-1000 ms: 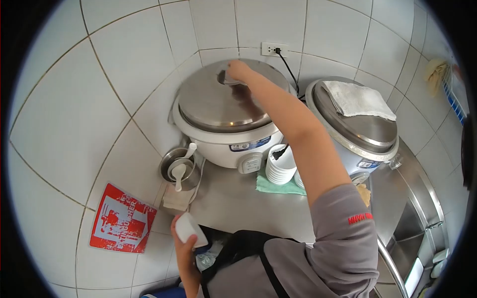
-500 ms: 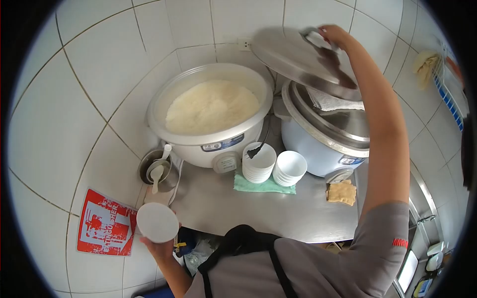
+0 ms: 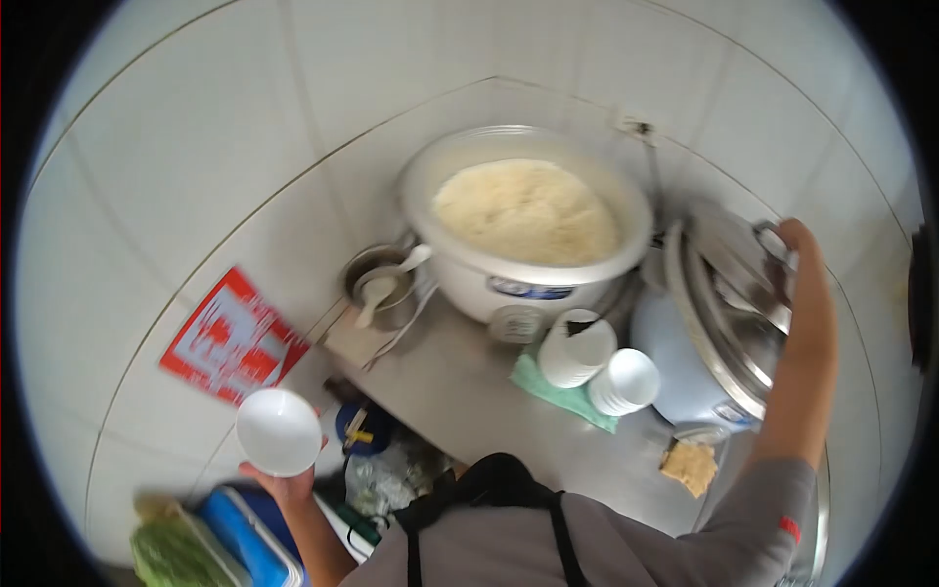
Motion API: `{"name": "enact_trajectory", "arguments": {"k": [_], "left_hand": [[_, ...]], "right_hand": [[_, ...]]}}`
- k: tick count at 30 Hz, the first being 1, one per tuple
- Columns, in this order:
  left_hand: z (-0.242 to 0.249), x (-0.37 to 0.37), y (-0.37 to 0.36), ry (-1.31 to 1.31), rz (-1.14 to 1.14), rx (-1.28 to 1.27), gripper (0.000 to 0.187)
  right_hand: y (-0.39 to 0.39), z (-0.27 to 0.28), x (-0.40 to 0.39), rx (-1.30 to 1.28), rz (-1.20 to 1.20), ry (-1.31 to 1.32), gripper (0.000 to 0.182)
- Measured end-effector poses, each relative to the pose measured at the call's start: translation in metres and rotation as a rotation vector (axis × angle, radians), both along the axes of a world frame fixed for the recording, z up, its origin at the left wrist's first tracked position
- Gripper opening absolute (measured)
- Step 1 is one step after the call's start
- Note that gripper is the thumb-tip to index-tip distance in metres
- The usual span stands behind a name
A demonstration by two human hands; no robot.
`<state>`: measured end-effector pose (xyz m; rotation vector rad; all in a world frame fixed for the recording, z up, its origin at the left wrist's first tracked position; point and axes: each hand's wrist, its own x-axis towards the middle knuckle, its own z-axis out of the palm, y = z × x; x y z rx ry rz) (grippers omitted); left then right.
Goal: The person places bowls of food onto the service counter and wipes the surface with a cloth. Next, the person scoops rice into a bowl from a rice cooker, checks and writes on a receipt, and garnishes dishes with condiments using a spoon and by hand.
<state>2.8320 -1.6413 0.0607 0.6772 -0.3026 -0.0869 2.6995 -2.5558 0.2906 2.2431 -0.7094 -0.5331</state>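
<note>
My left hand (image 3: 284,479) holds up a white bowl (image 3: 279,431) by its underside, and the inside of the bowl looks empty. At the right, my right hand (image 3: 790,238) is closed on the handle of a metal lid (image 3: 736,256), which sits tilted over the blue-grey cooker (image 3: 675,357). A large white cooker (image 3: 460,279) stands open, full of white rice (image 3: 528,210). Two stacks of white bowls (image 3: 577,354) rest on a green cloth (image 3: 562,393) in front of the cookers. Motion blurs parts of the view.
Metal pots (image 3: 396,311) with white ladles stand left of the rice cooker. A folded yellow cloth (image 3: 691,468) lies near the counter's (image 3: 469,382) right end. A red and white sign (image 3: 235,338) is on the tiled wall. Blue trays (image 3: 249,538) and greens (image 3: 176,556) are low at the left.
The view has turned, shifting the cookers to the right. My right hand has lowered the lid onto or close over the blue-grey cooker. The bowl in my left hand now shows its inside.
</note>
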Motion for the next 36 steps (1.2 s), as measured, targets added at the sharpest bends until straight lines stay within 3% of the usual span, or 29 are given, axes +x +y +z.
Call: {"name": "enact_trajectory", "arguments": {"k": [1,2,3,4,5,6,7,8,10,13,14,16,17,19,21,23,25,30,31,33,34,36], "left_hand": [[0.0,-0.006,0.007,-0.003,0.01,0.014,0.095],[0.0,-0.011,0.01,-0.012,0.01,0.027,0.094],[-0.004,-0.012,0.013,0.095,0.081,-0.02,0.092],[-0.006,-0.009,0.019,0.042,0.104,0.2,0.086],[-0.016,-0.002,0.02,0.031,0.267,0.384,0.082],[-0.021,0.004,0.019,0.016,0.424,0.567,0.078],[-0.01,0.005,0.005,0.044,0.516,0.615,0.076],[-0.001,0.004,-0.007,0.071,0.604,0.659,0.075],[-0.02,0.01,-0.004,0.139,0.532,0.5,0.07],[-0.04,0.008,-0.005,0.22,0.409,0.342,0.062],[-0.044,0.006,-0.003,0.202,0.364,0.301,0.063],[-0.047,-0.001,0.003,0.169,0.284,0.223,0.067],[-0.045,-0.005,0.006,0.148,0.289,0.257,0.079],[-0.029,-0.003,0.016,0.068,0.053,0.032,0.086],[-0.016,-0.006,0.022,0.055,-0.047,-0.152,0.092],[-0.003,-0.004,0.024,0.086,-0.054,-0.279,0.098],[-0.003,0.0,0.028,0.117,-0.058,-0.324,0.097],[-0.009,0.017,0.023,0.016,-0.148,-0.347,0.096],[0.0,0.018,0.018,0.005,-0.06,-0.209,0.086],[0.005,0.03,0.009,-0.057,0.335,0.397,0.077],[0.009,0.042,0.001,-0.124,0.537,0.691,0.073],[0.012,0.062,-0.024,0.083,0.564,0.303,0.063]], "right_hand": [[0.006,0.008,0.015,0.041,-0.241,-0.387,0.045],[0.026,0.022,0.051,0.026,-0.204,-0.429,0.051],[0.064,0.037,0.083,0.016,0.113,-0.614,0.049],[0.106,0.047,0.125,0.132,0.37,-0.788,0.046],[0.182,0.058,0.168,0.307,0.562,-0.874,0.042],[0.28,0.061,0.2,0.786,0.7,-1.036,0.037],[0.364,0.056,0.222,0.853,0.741,-0.931,0.035],[0.434,0.018,0.239,0.978,0.928,-0.982,0.035],[0.557,-0.052,0.27,1.099,1.04,-0.704,0.03],[0.661,-0.151,0.309,0.968,0.91,-0.331,0.028],[0.675,-0.141,0.304,0.93,0.694,-0.129,0.025],[0.68,-0.136,0.308,0.946,0.652,-0.154,0.025],[0.676,-0.135,0.311,0.955,0.634,-0.156,0.025],[0.667,-0.145,0.316,0.979,0.604,-0.121,0.026],[0.651,-0.17,0.331,0.81,0.74,-0.188,0.022],[0.642,-0.152,0.307,0.826,0.724,-0.385,0.016],[0.635,-0.154,0.282,0.695,0.913,-0.498,0.017],[0.634,-0.205,0.261,0.609,0.921,-0.61,0.021],[0.631,-0.212,0.26,0.547,0.945,-0.61,0.021],[0.626,-0.218,0.257,0.598,0.975,-0.576,0.032],[0.626,-0.205,0.253,0.552,1.018,-0.69,0.036],[0.629,-0.158,0.243,0.548,1.035,-0.854,0.045]]}}
